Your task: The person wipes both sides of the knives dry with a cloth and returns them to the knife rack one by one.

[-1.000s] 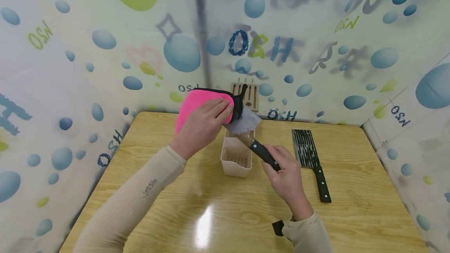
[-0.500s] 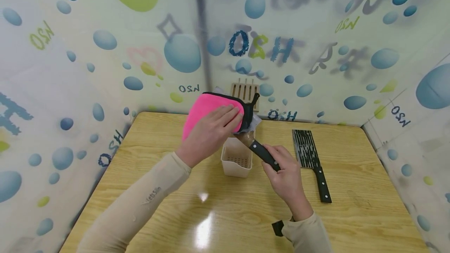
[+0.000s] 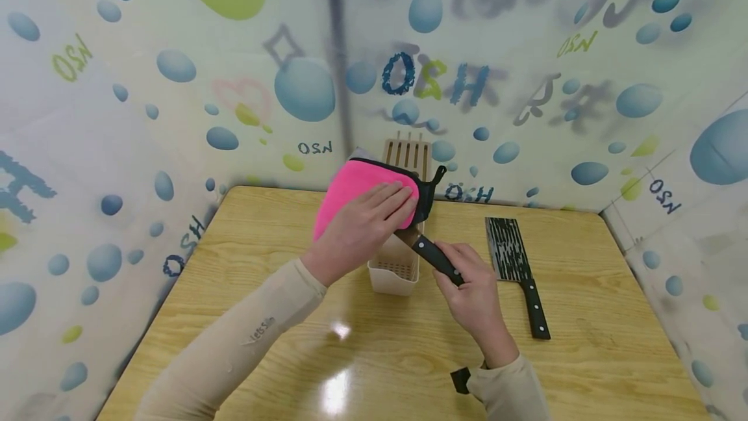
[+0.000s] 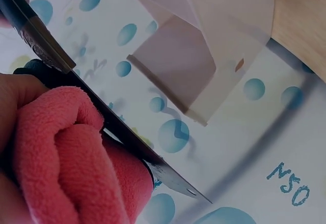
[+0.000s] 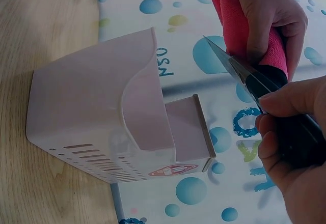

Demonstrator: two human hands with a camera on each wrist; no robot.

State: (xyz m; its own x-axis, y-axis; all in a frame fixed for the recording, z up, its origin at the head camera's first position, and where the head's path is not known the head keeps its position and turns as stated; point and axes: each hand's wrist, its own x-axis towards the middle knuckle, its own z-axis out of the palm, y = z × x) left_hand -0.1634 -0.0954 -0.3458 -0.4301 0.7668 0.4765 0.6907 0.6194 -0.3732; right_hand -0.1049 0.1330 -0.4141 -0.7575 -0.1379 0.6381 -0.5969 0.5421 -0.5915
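My right hand [image 3: 474,294] grips the black riveted handle of a kitchen knife [image 3: 435,257], held above the table and tilted up to the left. My left hand [image 3: 365,226] holds a bright pink cloth [image 3: 353,190] with black trim and a hanging loop against the knife's broad blade. In the head view the cloth hides nearly all of the blade; just a grey corner shows past it. Seen from the left wrist, the folded cloth [image 4: 86,158] lies along the blade [image 4: 175,178], whose end sticks out beyond. The thumb [image 5: 260,40] presses the cloth in the right wrist view.
Beneath the hands a pale plastic knife holder [image 3: 393,283] with a slotted brown top [image 3: 409,153] stands on the wooden table [image 3: 280,317]. A cleaver [image 3: 507,249] with a black handle lies to the right. Patterned walls [image 3: 526,51] enclose the back and sides.
My left hand and the cloth have slid right and slightly down along the blade towards the handle, covering the grey part that showed before. The right hand has kept nearly the same place.
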